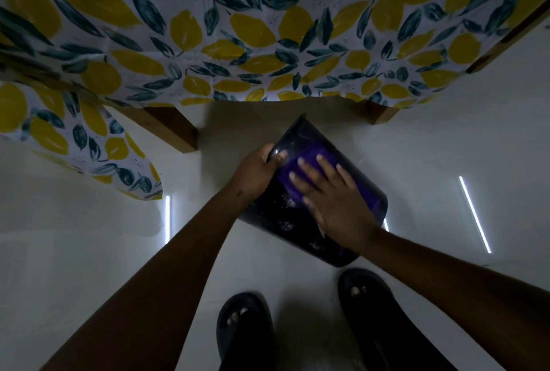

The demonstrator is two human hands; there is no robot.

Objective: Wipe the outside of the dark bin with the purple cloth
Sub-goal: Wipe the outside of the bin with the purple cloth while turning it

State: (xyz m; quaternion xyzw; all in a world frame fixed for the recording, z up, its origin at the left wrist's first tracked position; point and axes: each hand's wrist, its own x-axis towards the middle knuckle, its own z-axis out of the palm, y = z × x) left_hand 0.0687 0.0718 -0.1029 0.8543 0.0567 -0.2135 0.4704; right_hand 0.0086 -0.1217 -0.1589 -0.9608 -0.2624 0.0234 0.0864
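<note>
The dark bin [285,221] lies tilted on its side over the white floor, its open rim pointing away toward the table. My left hand [256,171] grips the bin's rim on the left side. My right hand [330,195] lies flat on the bin's upper outside wall, fingers spread, pressing the purple cloth [293,168] against it. Most of the cloth is hidden under my palm; only its far part shows beyond my fingertips. Pale smudges mark the bin's wall near its base.
A table with a lemon-and-leaf patterned cloth [238,28] stands just beyond the bin, with wooden legs [175,129] to the left and right [381,114]. My two feet in dark sandals [241,326] stand on the glossy white floor [89,236] below the bin.
</note>
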